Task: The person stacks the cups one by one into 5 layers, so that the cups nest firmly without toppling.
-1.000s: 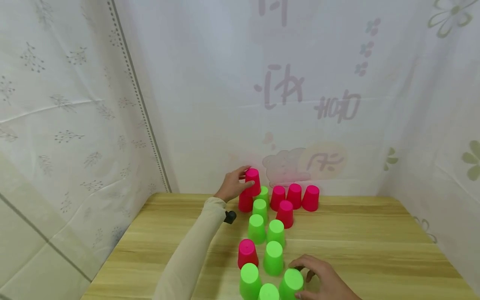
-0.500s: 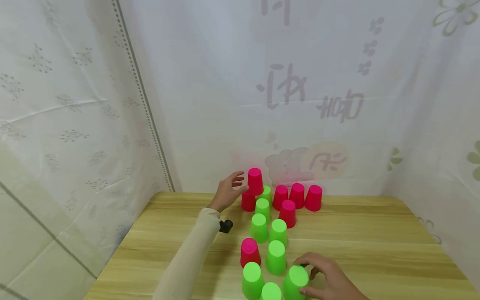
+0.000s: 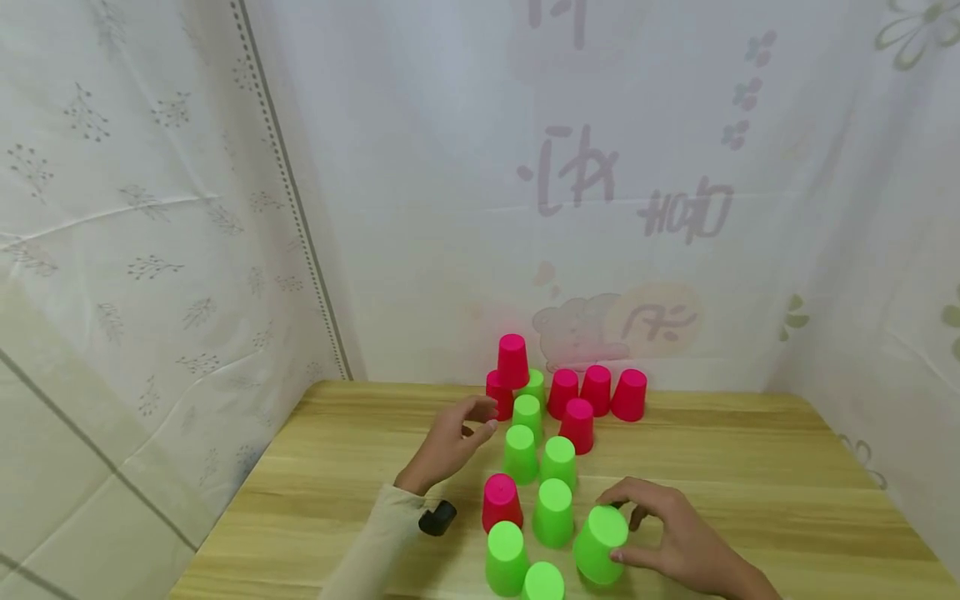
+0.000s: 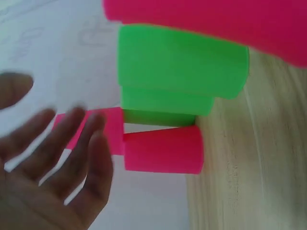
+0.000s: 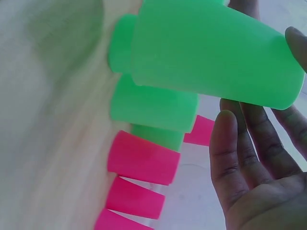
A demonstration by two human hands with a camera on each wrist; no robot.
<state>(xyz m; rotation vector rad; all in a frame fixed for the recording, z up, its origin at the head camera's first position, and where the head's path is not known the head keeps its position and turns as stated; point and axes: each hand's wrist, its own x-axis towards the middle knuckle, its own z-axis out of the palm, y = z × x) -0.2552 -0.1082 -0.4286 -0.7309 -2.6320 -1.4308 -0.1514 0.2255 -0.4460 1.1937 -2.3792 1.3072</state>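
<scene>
My left hand is empty, its fingers loosely bent, left of the green cups. At the back left, a pink cup sits upside down across the tops of another pink cup and a green cup. My right hand grips a green cup near its narrow top, thumb on one side and fingers on the other. That cup is tilted and, in the right wrist view, its wide rim stands off the wooden table.
Several upside-down green cups run toward the front, among them one green cup. A lone pink cup stands to their left. Several pink cups, including one pink cup, stand at the back right. A patterned curtain hangs behind.
My left hand has let go of the upper pink cup and drawn back toward me, leaving it stacked. My right hand has moved slightly right and away, lifting and tilting its green cup.
</scene>
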